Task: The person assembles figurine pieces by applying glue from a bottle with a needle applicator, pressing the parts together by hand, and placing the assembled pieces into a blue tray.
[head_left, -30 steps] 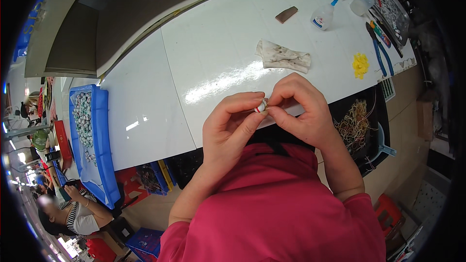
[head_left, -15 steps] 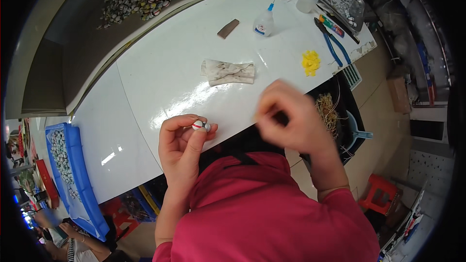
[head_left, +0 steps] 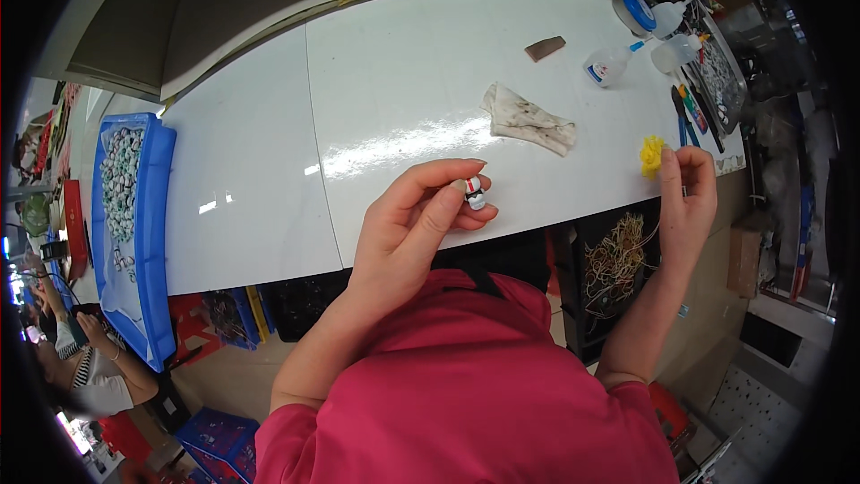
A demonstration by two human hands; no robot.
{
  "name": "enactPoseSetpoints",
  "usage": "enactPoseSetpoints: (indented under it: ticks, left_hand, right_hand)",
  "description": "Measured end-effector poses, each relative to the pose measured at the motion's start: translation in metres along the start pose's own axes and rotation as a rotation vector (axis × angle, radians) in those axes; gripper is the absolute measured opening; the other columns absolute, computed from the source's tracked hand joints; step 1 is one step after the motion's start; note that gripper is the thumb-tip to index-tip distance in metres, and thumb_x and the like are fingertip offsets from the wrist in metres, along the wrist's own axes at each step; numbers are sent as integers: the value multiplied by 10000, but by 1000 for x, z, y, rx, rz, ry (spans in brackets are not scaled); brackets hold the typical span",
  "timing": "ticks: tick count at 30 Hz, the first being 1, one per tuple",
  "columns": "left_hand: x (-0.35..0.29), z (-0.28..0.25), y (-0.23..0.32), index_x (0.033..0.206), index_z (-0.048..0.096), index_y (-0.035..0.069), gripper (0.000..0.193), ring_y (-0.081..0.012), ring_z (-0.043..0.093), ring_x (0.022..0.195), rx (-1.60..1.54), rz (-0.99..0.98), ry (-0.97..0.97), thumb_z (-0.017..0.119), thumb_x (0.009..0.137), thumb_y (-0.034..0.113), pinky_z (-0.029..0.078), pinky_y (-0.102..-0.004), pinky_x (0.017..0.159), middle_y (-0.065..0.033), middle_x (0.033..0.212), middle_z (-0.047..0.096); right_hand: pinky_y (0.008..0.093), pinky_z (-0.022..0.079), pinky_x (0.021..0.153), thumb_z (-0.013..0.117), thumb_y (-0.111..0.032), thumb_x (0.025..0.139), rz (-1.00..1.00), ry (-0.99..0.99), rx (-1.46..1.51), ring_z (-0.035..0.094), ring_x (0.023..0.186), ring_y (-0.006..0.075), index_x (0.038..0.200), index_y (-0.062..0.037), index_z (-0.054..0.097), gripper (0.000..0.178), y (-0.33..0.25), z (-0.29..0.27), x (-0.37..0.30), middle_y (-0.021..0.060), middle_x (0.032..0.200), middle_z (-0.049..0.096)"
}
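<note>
Left hand (head_left: 414, 224): raised over the near edge of the white table (head_left: 269, 161), thumb and fingertips pinched shut on a small white piece with a red band (head_left: 474, 192).
Right hand (head_left: 688, 193): out at the right end of the table, fingertips closed lightly on a small yellow tuft (head_left: 651, 155) lying on the tabletop.
Between the hands: a crumpled stained cloth (head_left: 528, 121), lying flat, apart from both.
Far right: glue bottles (head_left: 611, 63) and pliers (head_left: 686, 115).
Left side: blue tray (head_left: 154, 215) full of small round pieces.
</note>
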State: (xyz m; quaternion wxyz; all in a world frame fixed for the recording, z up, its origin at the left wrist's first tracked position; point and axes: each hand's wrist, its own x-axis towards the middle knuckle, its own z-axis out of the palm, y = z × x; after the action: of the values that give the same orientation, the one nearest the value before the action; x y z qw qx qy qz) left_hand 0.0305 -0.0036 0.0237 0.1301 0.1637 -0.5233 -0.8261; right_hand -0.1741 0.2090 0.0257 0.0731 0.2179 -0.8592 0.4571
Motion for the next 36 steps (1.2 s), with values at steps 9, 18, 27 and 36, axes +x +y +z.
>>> enactPoseSetpoints:
  ticks: [9, 18, 27, 36]
  left_hand:
    - [-4, -8, 0, 1193, 509, -2, 258, -173, 645, 918, -1, 18, 28, 425, 991, 133, 531, -269, 810, -142, 1098, 601]
    - [-6, -11, 0, 1190, 498, -5, 252, -181, 636, 956, -4, 40, 12, 394, 996, 118, 522, -276, 844, -154, 1152, 579]
    - [-9, -11, 1, 1208, 503, -3, 264, -156, 586, 1042, -110, 55, -11, 477, 946, 19, 483, -249, 895, -97, 1223, 494]
    - [-3, -6, 1, 1151, 535, 3, 322, -94, 581, 958, 40, 66, -32, 596, 844, -74, 491, -201, 792, -62, 1174, 457]
  right_hand:
    - [314, 415, 886, 659, -208, 846, -65, -18, 7, 528, 1062, 188, 1300, -28, 424, 541, 0, 25, 24, 117, 1226, 520]
    - [354, 384, 965, 695, -255, 818, -36, -163, -46, 503, 1167, 235, 1370, -46, 363, 677, 7, 36, 44, 152, 1298, 497]
    - [332, 394, 927, 678, -258, 828, -65, -253, -78, 546, 1071, 211, 1230, -45, 529, 479, 3, 44, 58, 121, 1149, 590]
    - [318, 428, 870, 693, -226, 806, -185, -256, -134, 573, 985, 203, 1119, -20, 598, 386, 7, 41, 66, 115, 1049, 627]
